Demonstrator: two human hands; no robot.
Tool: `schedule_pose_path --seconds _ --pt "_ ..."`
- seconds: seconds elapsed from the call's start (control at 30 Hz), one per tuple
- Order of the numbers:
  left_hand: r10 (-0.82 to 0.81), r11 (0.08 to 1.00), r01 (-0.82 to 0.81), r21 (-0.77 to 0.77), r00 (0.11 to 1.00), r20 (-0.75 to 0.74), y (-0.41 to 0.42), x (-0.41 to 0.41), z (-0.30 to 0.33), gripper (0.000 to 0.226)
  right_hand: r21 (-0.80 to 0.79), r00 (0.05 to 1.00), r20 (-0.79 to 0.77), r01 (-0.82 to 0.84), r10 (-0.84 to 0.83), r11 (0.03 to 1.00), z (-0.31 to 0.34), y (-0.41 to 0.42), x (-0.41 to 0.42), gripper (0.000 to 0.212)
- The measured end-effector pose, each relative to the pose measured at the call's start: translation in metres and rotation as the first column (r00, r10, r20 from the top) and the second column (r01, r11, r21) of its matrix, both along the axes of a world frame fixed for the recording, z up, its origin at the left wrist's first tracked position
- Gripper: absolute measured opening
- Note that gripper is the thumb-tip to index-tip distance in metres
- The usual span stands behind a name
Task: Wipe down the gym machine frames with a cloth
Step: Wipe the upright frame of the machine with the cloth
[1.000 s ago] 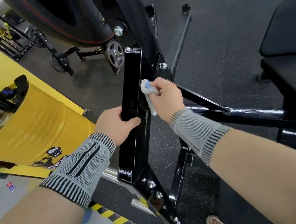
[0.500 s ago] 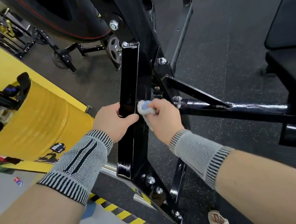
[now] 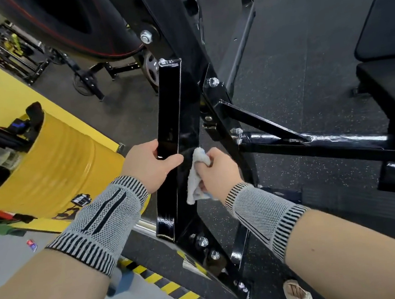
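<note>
A glossy black steel machine frame post [image 3: 171,108] runs up the middle of the head view, bolted at its foot. My left hand [image 3: 149,164] grips the post's left edge, thumb across its face. My right hand [image 3: 218,171] holds a crumpled white cloth [image 3: 195,176] and presses it against the post's right side, just below and right of the left thumb. Both wrists wear grey knit bands.
A black crossbar [image 3: 324,144] and diagonal brace run right from the post. A black padded bench [image 3: 390,58] sits at the right. A yellow drum [image 3: 55,163] stands at the left, with yellow-black hazard tape [image 3: 181,293] on the floor edge. A sandalled foot [image 3: 298,294] shows at the bottom.
My right hand has slid the cloth down the post's right side, from near mid-height to level with the left hand. The left hand kept its grip.
</note>
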State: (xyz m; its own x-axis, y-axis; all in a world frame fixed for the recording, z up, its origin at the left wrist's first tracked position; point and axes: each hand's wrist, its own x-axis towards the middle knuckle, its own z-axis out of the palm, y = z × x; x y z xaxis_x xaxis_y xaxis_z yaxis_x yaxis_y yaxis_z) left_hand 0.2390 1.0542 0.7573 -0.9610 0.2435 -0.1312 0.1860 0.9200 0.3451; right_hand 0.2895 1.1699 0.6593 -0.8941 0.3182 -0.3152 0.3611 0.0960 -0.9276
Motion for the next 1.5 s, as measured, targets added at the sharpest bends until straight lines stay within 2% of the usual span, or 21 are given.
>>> schedule_pose_path --seconds 0.07,0.17,0.3,0.37,0.43,0.53,0.6,0.73,0.83,0.87,0.97,1.03,1.1,1.17,1.23,1.33,1.37,1.43,1.5 --pt "-0.006 1.0 0.006 -0.002 1.0 0.003 0.0 0.0 0.0 0.027 0.015 0.999 -0.017 0.052 -0.051 0.999 0.001 0.006 0.001 0.015" --pt "-0.019 1.0 0.019 -0.009 1.0 -0.004 -0.001 0.0 0.0 0.023 -0.073 0.958 -0.14 0.241 -0.25 0.968 0.022 0.019 -0.006 0.018" --pt "-0.031 0.999 0.031 0.027 1.0 -0.005 -0.001 0.0 0.0 0.014 -0.123 0.961 -0.261 0.063 -0.093 0.99 0.032 0.007 0.002 0.013" --pt "-0.037 0.998 0.037 0.045 0.999 -0.002 -0.001 -0.001 0.0 0.012 -0.101 0.947 -0.307 0.07 -0.098 0.992 0.028 0.0 0.006 0.011" --pt "-0.036 0.998 0.036 0.061 0.999 0.0 -0.002 -0.002 0.0 0.011 -0.109 0.954 -0.271 0.097 -0.124 0.989 0.023 0.001 -0.006 0.007" --pt "-0.027 0.998 0.026 0.053 1.0 0.01 -0.002 -0.002 -0.002 0.016 -0.228 0.952 -0.138 0.237 -0.272 0.945 0.018 0.01 -0.033 0.013" --pt "-0.018 0.998 0.017 0.063 1.0 0.017 -0.003 -0.001 -0.003 0.02 -0.258 0.955 -0.095 0.248 -0.28 0.934 0.021 0.009 -0.034 0.011" --pt "-0.008 0.996 0.007 0.091 1.0 0.016 -0.001 -0.002 -0.001 0.018 -0.188 0.948 -0.236 0.172 -0.215 0.967 0.041 0.008 -0.037 0.013" --pt "-0.003 0.997 0.002 0.074 1.0 0.015 -0.002 -0.001 -0.002 0.019 -0.247 0.939 -0.15 0.268 -0.31 0.931 0.042 0.021 -0.057 0.012" --pt "-0.004 0.998 0.003 0.067 1.0 0.014 -0.003 -0.002 -0.003 0.02 -0.211 0.946 -0.105 0.279 -0.305 0.937 0.037 0.024 -0.058 0.013" --pt "-0.008 0.999 0.008 0.048 1.0 0.018 -0.003 -0.002 -0.002 0.022 -0.071 0.984 -0.023 0.177 -0.179 0.982 0.031 0.022 -0.045 0.016" --pt "-0.008 0.999 0.007 0.054 1.0 0.02 -0.003 -0.002 -0.002 0.023 -0.051 0.982 -0.113 0.147 -0.152 0.988 0.038 0.02 -0.044 0.013" --pt "-0.008 0.998 0.006 0.067 1.0 0.024 -0.003 -0.003 -0.002 0.026 -0.072 0.961 -0.188 0.193 -0.203 0.979 0.051 0.024 -0.055 0.012" --pt "-0.012 0.998 0.01 0.064 1.0 0.026 -0.003 -0.002 -0.002 0.028 -0.074 0.946 -0.18 0.26 -0.269 0.963 0.053 0.032 -0.069 0.013" --pt "-0.015 0.998 0.014 0.061 1.0 0.027 -0.003 -0.002 -0.002 0.028 -0.062 0.961 -0.075 0.261 -0.266 0.963 0.04 0.031 -0.069 0.021" --pt "-0.019 0.998 0.017 0.061 1.0 0.024 -0.004 -0.002 -0.001 0.026 -0.072 0.979 0.177 0.118 -0.104 0.99 0.008 0.012 -0.051 0.031" --pt "-0.018 0.998 0.016 0.063 1.0 0.022 -0.004 -0.003 -0.002 0.027 -0.089 0.979 0.196 0.081 -0.063 0.993 0.006 0.008 -0.047 0.03" --pt "-0.018 0.997 0.016 0.077 0.999 0.03 -0.004 -0.003 -0.003 0.027 -0.089 0.991 0.101 0.094 -0.084 0.992 0.015 0.013 -0.054 0.024" --pt "-0.022 0.995 0.019 0.099 0.999 0.034 -0.004 -0.003 -0.003 0.026 -0.103 0.98 -0.048 0.19 -0.195 0.976 0.038 0.024 -0.065 0.022"
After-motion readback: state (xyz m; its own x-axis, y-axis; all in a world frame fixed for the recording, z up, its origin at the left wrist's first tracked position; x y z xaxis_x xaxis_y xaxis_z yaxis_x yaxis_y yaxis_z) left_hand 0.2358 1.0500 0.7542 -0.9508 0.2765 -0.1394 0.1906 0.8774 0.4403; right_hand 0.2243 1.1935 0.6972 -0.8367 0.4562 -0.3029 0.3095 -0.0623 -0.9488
